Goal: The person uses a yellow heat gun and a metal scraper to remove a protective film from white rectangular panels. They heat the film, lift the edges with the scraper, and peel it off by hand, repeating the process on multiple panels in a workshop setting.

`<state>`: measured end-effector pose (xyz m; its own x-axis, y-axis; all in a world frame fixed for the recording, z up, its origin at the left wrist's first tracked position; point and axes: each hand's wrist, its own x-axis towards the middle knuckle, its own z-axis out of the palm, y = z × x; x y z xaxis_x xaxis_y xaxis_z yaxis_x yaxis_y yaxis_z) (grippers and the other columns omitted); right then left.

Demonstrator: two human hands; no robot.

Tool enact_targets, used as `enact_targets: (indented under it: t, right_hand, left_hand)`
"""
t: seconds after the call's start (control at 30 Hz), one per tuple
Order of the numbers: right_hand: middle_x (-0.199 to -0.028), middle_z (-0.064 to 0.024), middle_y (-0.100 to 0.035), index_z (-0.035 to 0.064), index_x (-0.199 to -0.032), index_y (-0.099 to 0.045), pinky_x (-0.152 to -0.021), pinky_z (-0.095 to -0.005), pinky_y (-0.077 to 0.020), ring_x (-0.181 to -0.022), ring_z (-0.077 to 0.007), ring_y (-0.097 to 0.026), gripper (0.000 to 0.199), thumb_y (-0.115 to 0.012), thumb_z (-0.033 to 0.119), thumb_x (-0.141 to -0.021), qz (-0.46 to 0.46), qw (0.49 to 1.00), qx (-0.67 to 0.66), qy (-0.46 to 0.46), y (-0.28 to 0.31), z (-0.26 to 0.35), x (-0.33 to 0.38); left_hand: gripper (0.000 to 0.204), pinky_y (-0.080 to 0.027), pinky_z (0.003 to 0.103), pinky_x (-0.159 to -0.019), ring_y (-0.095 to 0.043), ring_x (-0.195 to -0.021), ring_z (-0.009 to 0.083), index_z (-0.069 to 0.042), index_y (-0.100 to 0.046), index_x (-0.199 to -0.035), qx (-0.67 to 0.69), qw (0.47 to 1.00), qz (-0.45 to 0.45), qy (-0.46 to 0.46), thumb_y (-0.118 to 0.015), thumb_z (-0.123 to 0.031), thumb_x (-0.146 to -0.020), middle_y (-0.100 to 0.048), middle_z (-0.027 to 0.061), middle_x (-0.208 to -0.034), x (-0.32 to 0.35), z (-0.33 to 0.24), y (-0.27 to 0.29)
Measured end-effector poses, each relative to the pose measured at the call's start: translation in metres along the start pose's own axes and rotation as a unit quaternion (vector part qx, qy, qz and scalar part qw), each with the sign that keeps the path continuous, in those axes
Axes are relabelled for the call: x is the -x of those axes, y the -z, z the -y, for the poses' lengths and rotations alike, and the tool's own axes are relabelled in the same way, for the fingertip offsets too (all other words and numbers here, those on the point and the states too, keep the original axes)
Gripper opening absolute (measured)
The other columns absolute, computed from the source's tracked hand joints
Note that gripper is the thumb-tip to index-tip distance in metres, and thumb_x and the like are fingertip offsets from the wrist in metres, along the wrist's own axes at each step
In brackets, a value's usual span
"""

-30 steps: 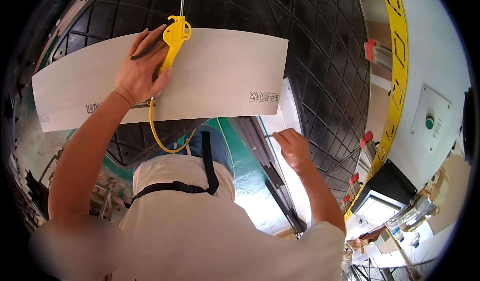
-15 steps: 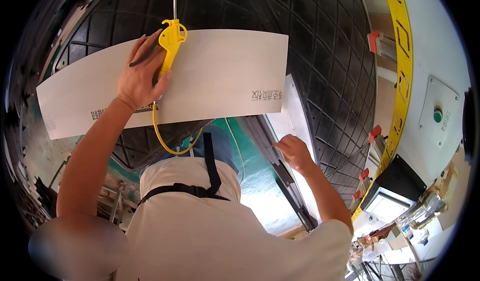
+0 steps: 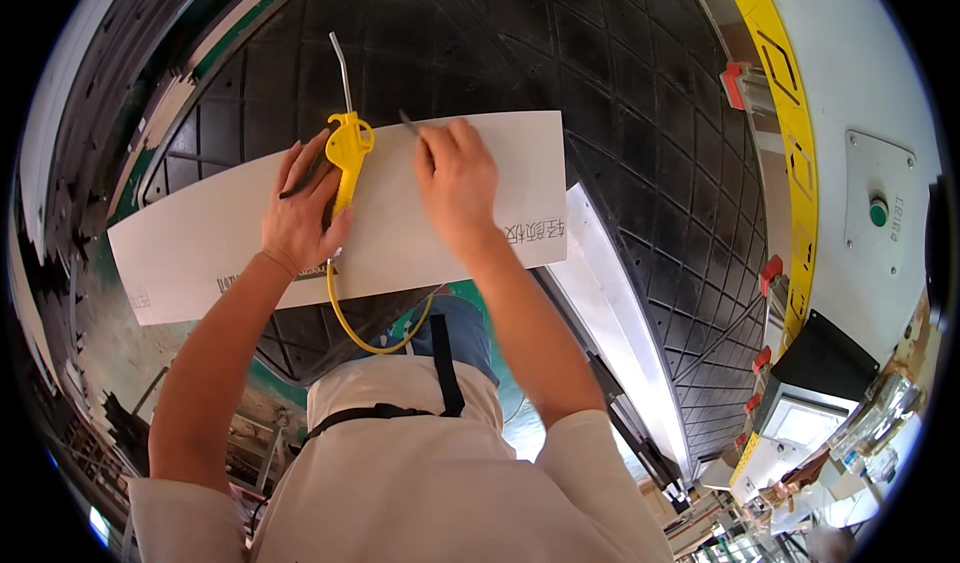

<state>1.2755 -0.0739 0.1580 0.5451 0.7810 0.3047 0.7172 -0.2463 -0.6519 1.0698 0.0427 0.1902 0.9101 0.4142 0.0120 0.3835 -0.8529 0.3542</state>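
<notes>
A pale, curved-edged panel [image 3: 400, 203] with dark print lies across the dark, grooved work surface. Over its left part, my left hand [image 3: 305, 213] is closed round the grip of a yellow air blow gun [image 3: 347, 153], its bent metal nozzle pointing away from me. A slim dark piece [image 3: 307, 175] also shows between this hand's fingers. From the gun's lower end, a yellow hose [image 3: 352, 335] loops over the near edge. My right hand [image 3: 460, 183] is above the panel's right half, fingers closed, with a slim dark thing [image 3: 407, 122] sticking out past them; its kind is unclear.
Beside the panel on the right runs a long white metal strip [image 3: 625, 318]. Farther right stands a grey machine beam with a yellow band [image 3: 795, 153], red-tipped clamps [image 3: 735, 85] and a green button [image 3: 878, 213]. A screen [image 3: 803, 421] sits at lower right.
My right hand has moved left and away from me, from beside the white strip to over the panel. Panel, left hand and blow gun appear lower in the view, which has also shifted.
</notes>
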Motion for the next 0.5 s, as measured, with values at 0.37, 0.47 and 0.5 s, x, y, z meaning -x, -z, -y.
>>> enact_targets:
  t: [0.37,0.47,0.5]
  right_hand:
    - [-0.085,-0.0122,-0.064,0.0066,-0.094,-0.071,-0.067,-0.0436,-0.0523,-0.076,-0.0321,-0.065,0.006,-0.073,0.004,-0.089,-0.056,0.992,0.077,-0.084,0.093,-0.113,-0.029]
    - [-0.087,-0.0073,-0.063,0.011,-0.095,-0.069,-0.07,-0.0429,-0.0544,-0.082,-0.0295,-0.068,0.006,-0.072,0.011,-0.09,0.005,0.998,0.013,-0.062,0.039,-0.05,-0.013]
    - [-0.089,-0.0088,-0.063,0.0099,-0.094,-0.068,-0.07,-0.0432,-0.0545,-0.083,-0.0316,-0.067,0.006,-0.072,0.01,-0.09,0.023,0.999,0.009,-0.039,0.027,-0.042,-0.012]
  left_hand:
    - [0.048,-0.024,0.052,-0.127,-0.039,-0.15,0.0329,0.0,-0.066,-0.124,0.014,1.0,-0.011,0.012,-0.056,-0.035,-0.092,-0.066,0.0177,-0.133,0.003,-0.001,0.0]
    - [0.048,-0.024,0.052,-0.127,-0.04,-0.149,0.0327,0.001,-0.066,-0.123,0.008,1.0,-0.007,0.011,-0.057,-0.035,-0.092,-0.066,0.0175,-0.132,0.0,0.002,0.001]
    - [0.048,-0.025,0.052,-0.127,-0.04,-0.149,0.0326,0.001,-0.066,-0.123,0.009,1.0,-0.005,0.01,-0.057,-0.035,-0.092,-0.066,0.0174,-0.132,-0.002,0.002,0.001]
